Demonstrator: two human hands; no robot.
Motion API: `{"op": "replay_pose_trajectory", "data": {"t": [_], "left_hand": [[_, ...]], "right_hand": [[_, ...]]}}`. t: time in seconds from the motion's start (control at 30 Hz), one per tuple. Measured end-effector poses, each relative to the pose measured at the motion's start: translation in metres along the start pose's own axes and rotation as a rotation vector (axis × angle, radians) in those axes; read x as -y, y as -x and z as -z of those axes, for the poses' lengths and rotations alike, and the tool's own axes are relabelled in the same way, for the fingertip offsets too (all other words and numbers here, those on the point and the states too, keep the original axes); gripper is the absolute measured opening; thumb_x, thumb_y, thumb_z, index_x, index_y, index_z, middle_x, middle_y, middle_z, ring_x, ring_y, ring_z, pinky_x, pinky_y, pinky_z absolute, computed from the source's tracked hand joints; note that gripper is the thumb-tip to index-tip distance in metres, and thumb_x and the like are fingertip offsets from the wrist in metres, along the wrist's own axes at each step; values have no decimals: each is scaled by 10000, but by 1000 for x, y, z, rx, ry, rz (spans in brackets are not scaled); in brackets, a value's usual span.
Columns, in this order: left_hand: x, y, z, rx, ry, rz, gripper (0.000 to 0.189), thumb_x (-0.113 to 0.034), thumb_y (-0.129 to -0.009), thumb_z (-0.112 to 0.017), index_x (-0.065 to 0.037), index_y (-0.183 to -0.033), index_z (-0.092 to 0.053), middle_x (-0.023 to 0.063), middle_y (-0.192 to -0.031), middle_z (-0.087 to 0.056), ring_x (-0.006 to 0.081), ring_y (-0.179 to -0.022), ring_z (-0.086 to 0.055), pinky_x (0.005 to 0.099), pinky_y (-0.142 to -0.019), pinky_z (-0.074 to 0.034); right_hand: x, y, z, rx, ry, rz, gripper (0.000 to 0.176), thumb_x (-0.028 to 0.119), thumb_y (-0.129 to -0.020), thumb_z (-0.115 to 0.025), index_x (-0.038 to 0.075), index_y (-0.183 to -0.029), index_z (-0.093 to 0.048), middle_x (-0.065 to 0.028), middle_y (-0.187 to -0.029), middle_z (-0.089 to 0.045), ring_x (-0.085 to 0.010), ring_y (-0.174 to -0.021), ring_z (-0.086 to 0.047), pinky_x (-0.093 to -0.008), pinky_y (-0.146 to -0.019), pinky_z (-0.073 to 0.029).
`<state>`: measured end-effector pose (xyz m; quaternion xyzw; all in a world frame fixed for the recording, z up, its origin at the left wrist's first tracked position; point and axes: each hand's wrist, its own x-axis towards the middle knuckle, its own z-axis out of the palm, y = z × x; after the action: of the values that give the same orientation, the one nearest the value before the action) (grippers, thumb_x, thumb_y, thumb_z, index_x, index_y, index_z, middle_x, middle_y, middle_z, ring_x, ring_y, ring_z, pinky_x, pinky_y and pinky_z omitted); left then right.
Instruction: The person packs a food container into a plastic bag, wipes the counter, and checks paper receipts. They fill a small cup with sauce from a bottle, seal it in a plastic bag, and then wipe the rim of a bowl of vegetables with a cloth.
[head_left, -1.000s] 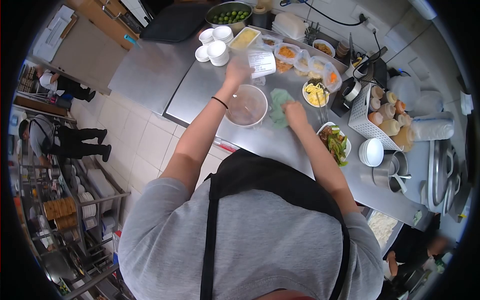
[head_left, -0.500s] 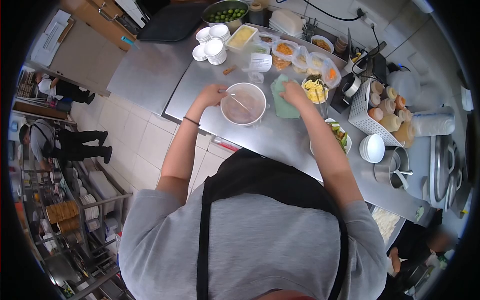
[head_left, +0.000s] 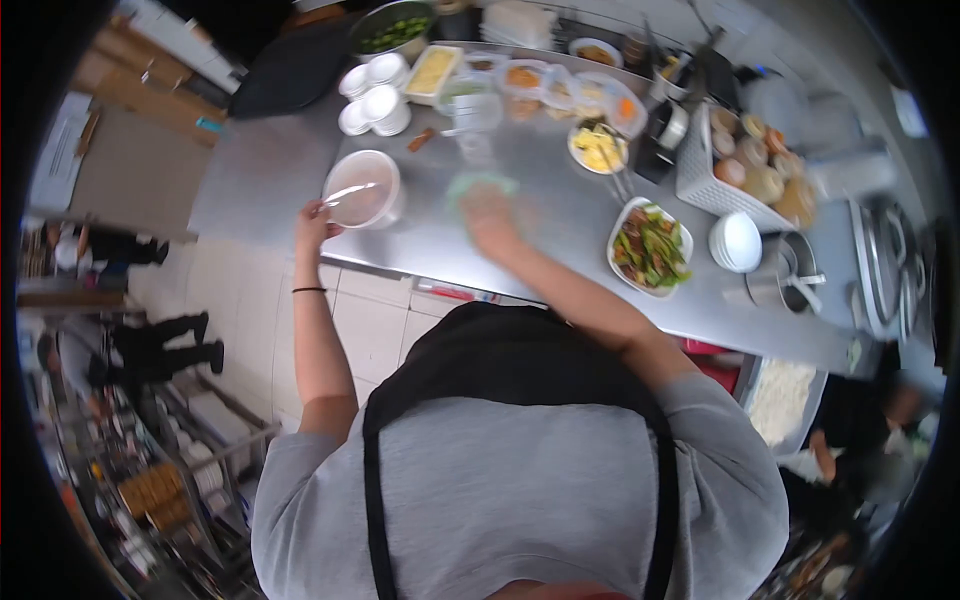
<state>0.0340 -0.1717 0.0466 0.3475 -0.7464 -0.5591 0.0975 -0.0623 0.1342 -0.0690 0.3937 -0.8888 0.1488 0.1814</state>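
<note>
My left hand (head_left: 315,226) grips the near left rim of a round white tub (head_left: 390,210) with a brownish inside, at the counter's front edge. A shiny utensil (head_left: 350,191) lies across the tub, its end by my fingers. My right hand (head_left: 488,215), smeared by motion, presses a pale green cloth (head_left: 466,186) onto the steel counter (head_left: 545,215); its fingers are hard to make out. To the right of the cloth stand a bowl of yellow food (head_left: 600,150) with tongs and a white dish of green vegetables and meat (head_left: 650,247).
Stacked white cups (head_left: 383,105), a tray of yellow food (head_left: 434,72) and several plastic-covered containers (head_left: 525,78) line the back. To the right are a basket of bottles (head_left: 735,185), stacked white bowls (head_left: 735,242) and a steel pot (head_left: 775,290). Other people stand left and lower right.
The tub has moved left with my left hand. My right hand has swept the cloth left across the counter, and the vegetable dish is now uncovered by my arm.
</note>
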Motion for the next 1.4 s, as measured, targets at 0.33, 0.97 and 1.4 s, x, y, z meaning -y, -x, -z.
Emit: {"op": "replay_pose_trajectory", "data": {"t": [0.33, 0.97, 1.4], "left_hand": [[-69, 28, -87, -348, -330, -805, 160, -89, -788, -578, -43, -939, -605, 147, -908, -595, 252, -855, -577, 342, -745, -442], [-53, 175, -354, 1047, 9, 73, 444, -207, -832, -568, -48, -1227, -443, 69, -1016, -567, 157, -852, -568, 288, -742, -471], [-77, 148, -399, 829, -27, 23, 324, -230, -869, -507, -29, -1121, -541, 56, -958, -601, 150, -850, -576, 269, -738, -467]], "right_hand": [[-27, 152, 142, 235, -413, 91, 479, 33, -719, -504, 149, -1184, -489, -70, -1331, -375, -267, -1238, -335, -424, -1024, -272], [-231, 405, 395, -202, -7, -1492, 256, 99, -736, -527, 89, -980, -604, -192, -902, -605, -330, -825, -588, -399, -701, -457], [-405, 288, 412, 318, 662, -753, 152, 141, -748, -521, 116, -804, -659, -73, -917, -614, -225, -891, -566, -330, -718, -463]]}}
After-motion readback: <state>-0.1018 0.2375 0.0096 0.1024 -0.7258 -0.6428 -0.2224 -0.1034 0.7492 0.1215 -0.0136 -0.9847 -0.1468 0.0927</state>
